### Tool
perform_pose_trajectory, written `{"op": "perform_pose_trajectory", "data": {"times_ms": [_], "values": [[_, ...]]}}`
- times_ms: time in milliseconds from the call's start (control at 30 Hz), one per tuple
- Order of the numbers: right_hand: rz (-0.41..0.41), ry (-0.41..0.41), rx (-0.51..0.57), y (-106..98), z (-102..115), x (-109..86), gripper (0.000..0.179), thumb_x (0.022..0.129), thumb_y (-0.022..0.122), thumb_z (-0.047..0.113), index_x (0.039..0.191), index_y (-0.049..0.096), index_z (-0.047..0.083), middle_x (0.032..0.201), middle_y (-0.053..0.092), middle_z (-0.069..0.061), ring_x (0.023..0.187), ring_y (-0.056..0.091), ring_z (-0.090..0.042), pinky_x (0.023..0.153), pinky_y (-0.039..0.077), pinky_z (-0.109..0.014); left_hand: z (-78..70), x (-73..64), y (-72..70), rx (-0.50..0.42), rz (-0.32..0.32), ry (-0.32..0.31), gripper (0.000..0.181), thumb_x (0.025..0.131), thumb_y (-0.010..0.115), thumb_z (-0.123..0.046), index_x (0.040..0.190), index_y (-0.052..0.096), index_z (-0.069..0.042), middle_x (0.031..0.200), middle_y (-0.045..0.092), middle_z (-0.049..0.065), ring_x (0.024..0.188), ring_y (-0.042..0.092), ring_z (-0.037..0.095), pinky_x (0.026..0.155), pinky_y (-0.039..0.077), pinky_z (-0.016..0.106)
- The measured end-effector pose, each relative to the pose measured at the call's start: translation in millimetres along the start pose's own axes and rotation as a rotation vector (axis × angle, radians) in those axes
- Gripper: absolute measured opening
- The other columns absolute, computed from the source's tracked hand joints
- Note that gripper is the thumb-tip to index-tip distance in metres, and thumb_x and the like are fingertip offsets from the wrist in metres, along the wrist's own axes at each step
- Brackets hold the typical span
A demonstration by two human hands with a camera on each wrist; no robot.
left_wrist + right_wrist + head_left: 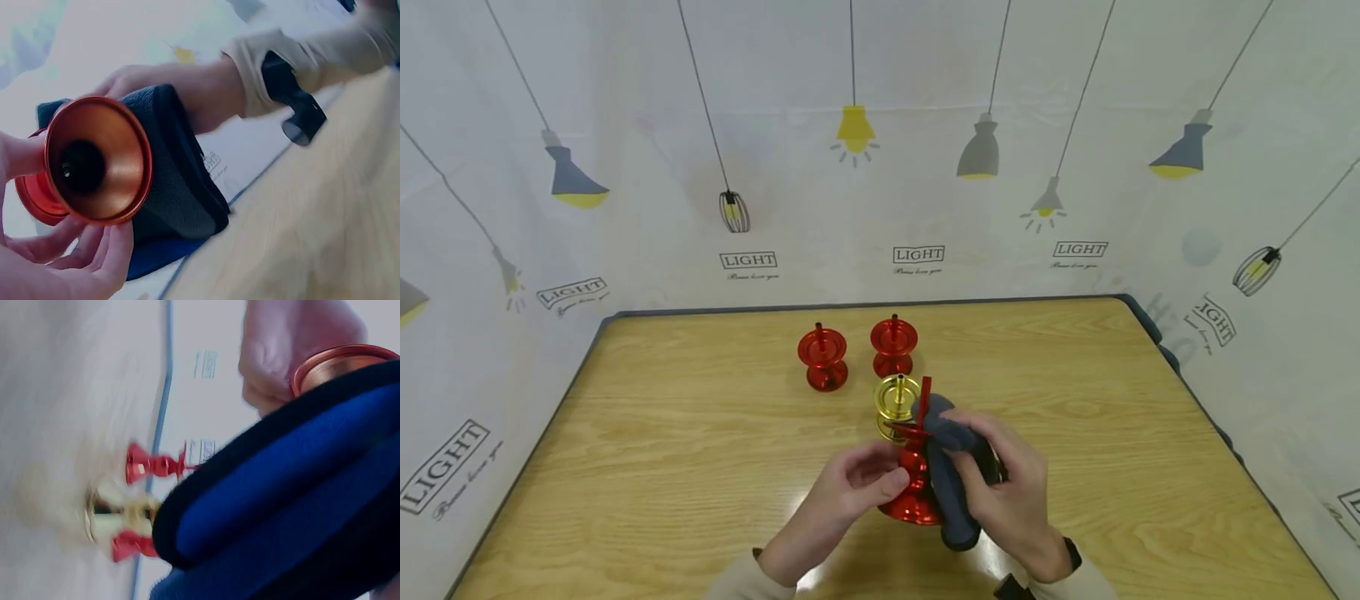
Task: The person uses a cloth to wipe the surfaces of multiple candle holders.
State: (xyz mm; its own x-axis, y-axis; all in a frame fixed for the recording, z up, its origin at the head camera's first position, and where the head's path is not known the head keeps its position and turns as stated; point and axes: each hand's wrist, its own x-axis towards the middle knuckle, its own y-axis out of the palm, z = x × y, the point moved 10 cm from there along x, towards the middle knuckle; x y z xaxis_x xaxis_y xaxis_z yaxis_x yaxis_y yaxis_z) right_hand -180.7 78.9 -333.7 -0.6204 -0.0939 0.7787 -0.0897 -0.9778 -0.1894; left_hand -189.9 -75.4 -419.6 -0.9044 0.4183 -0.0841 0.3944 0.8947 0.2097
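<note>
My left hand [838, 500] grips a red metallic candle holder [912, 504] by its stem, tilted above the table. In the left wrist view the hollow underside of its base [122, 162] faces the camera, fingers around it. My right hand [1011, 487] pinches a folded dark blue cloth [953, 492] and presses it to the candle holder's right side and upper dish. Black edging and a brighter blue inner face of the cloth [262, 481] fill much of the right wrist view. Some right fingers are hidden behind the cloth.
A gold candle holder [897, 398] stands just beyond my hands, partly covered by them. Two red candle holders, one at left [823, 358] and one at right [893, 346], stand upright farther back on the wooden table [662, 467]. A lamp-printed curtain [805, 208] surrounds the table.
</note>
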Motion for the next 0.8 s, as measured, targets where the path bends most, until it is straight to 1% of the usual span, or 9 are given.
{"op": "perform_pose_trajectory", "data": {"times_ms": [100, 200, 267, 367, 433, 500, 600, 700, 800], "values": [[0.014, -0.092, -0.054, 2.7, 8.5, 0.8, 0.019, 0.092, 0.071, 0.002, 0.110, 0.069, -0.005, 0.102, 0.073, -0.018, 0.100, 0.071, -0.020, 0.097, 0.053, -0.021, -3.6, 0.7, -4.2, 0.129, -0.063, 0.028, 0.043, 0.096, 0.071, -0.026, 0.121, 0.063, 0.008, 0.102, 0.069, 0.005, 0.094, 0.066, 0.012, 0.085, 0.055, 0.022], [0.024, -0.107, -0.036, 4.6, 10.3, -1.0, 0.019, 0.094, 0.070, 0.005, 0.110, 0.069, -0.005, 0.102, 0.072, -0.019, 0.099, 0.071, -0.020, 0.096, 0.053, -0.021, -3.6, 0.8, -3.4, 0.142, -0.051, 0.050, 0.042, 0.097, 0.070, -0.027, 0.120, 0.065, 0.007, 0.101, 0.070, 0.004, 0.093, 0.066, 0.012, 0.085, 0.055, 0.023], [0.022, -0.093, 0.018, 3.9, 9.6, -2.3, 0.020, 0.093, 0.071, 0.003, 0.110, 0.068, -0.007, 0.102, 0.072, -0.019, 0.100, 0.071, -0.018, 0.096, 0.053, -0.021, -0.7, 0.2, -0.2, 0.060, 0.004, 0.053, 0.042, 0.099, 0.068, -0.026, 0.123, 0.063, 0.008, 0.103, 0.070, 0.000, 0.095, 0.067, 0.010, 0.086, 0.055, 0.023], [0.011, -0.046, 0.156, 2.0, 6.8, -3.1, 0.023, 0.090, 0.070, -0.007, 0.112, 0.066, -0.011, 0.106, 0.072, -0.019, 0.102, 0.071, -0.017, 0.093, 0.055, -0.023, 3.6, -2.3, 10.5, -0.154, 0.144, 0.048, 0.037, 0.102, 0.062, -0.024, 0.127, 0.063, 0.004, 0.108, 0.072, -0.004, 0.100, 0.067, 0.008, 0.089, 0.055, 0.025], [0.001, 0.014, 0.243, 0.8, 2.5, -3.9, 0.027, 0.087, 0.069, -0.014, 0.113, 0.065, -0.013, 0.109, 0.073, -0.015, 0.102, 0.071, -0.016, 0.090, 0.056, -0.023, 5.2, -4.5, 18.6, -0.291, 0.233, 0.036, 0.034, 0.104, 0.058, -0.025, 0.128, 0.063, -0.002, 0.111, 0.072, -0.004, 0.102, 0.068, 0.008, 0.091, 0.056, 0.026], [-0.024, 0.091, 0.299, -1.5, -4.6, -6.1, 0.031, 0.084, 0.067, -0.021, 0.114, 0.064, -0.015, 0.111, 0.074, -0.008, 0.100, 0.072, -0.013, 0.087, 0.057, -0.022, 5.2, -6.1, 24.1, -0.374, 0.281, 0.030, 0.031, 0.105, 0.056, -0.026, 0.130, 0.063, -0.008, 0.114, 0.073, -0.003, 0.104, 0.069, 0.010, 0.093, 0.056, 0.029], [-0.084, 0.241, 0.269, -8.3, -19.8, -12.0, 0.034, 0.082, 0.069, -0.021, 0.115, 0.064, -0.016, 0.109, 0.075, 0.003, 0.095, 0.072, -0.008, 0.081, 0.058, -0.019, -0.1, -5.8, 19.9, -0.345, 0.231, 0.085, 0.037, 0.105, 0.056, -0.025, 0.132, 0.060, -0.001, 0.116, 0.072, -0.002, 0.106, 0.068, 0.010, 0.094, 0.055, 0.028], [-0.158, 0.344, 0.227, -18.5, -30.1, -15.8, 0.037, 0.080, 0.071, -0.021, 0.117, 0.064, -0.016, 0.108, 0.076, 0.005, 0.097, 0.073, -0.008, 0.083, 0.058, -0.020, -14.8, -6.2, 1.7, -0.130, 0.071, 0.219, 0.040, 0.103, 0.059, -0.019, 0.132, 0.057, 0.008, 0.116, 0.071, 0.002, 0.106, 0.067, 0.011, 0.095, 0.054, 0.027], [-0.203, 0.316, 0.245, -25.5, -25.7, -12.8, 0.041, 0.078, 0.070, -0.025, 0.117, 0.060, -0.019, 0.108, 0.077, 0.000, 0.101, 0.073, -0.012, 0.091, 0.057, -0.023, -33.5, -9.7, -17.9, 0.112, -0.123, 0.338, 0.035, 0.100, 0.063, -0.013, 0.129, 0.060, 0.008, 0.116, 0.071, 0.011, 0.104, 0.067, 0.012, 0.092, 0.055, 0.027]]}}
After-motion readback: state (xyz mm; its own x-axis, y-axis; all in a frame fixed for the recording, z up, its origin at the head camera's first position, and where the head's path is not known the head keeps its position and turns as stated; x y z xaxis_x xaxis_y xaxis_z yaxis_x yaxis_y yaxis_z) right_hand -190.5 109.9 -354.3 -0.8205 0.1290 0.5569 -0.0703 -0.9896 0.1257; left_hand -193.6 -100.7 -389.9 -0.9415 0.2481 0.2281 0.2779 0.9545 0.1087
